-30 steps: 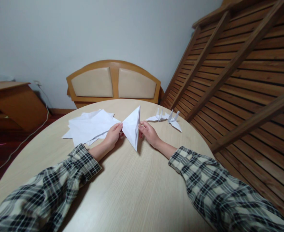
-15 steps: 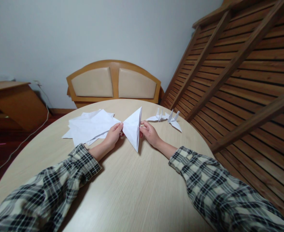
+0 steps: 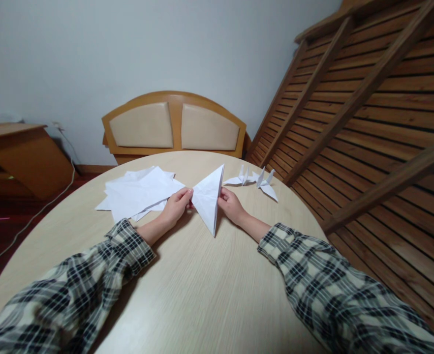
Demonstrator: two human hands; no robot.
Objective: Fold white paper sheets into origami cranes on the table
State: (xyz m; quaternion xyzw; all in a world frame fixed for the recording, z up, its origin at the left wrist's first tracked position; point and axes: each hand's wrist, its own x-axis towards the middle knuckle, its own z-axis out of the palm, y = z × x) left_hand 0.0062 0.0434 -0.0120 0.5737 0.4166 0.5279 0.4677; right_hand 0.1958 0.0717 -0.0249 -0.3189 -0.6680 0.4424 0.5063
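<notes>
A folded white paper (image 3: 208, 198), triangular with a point facing me, stands tilted just above the round wooden table (image 3: 187, 290). My left hand (image 3: 177, 208) pinches its left corner with closed fingers. My right hand (image 3: 231, 205) grips its right edge, fingers curled behind the sheet. Both forearms wear plaid sleeves.
A loose pile of white sheets (image 3: 138, 193) lies left of my hands. Two folded paper cranes (image 3: 256, 180) sit at the far right of the table. A wooden chair back (image 3: 173, 127) stands beyond the table, and slatted wooden panels (image 3: 368, 108) lean at the right. A low cabinet (image 3: 15, 157) is at the left.
The folded paper and both hands have shifted slightly to the right, and the paper's upper tip has leaned further right.
</notes>
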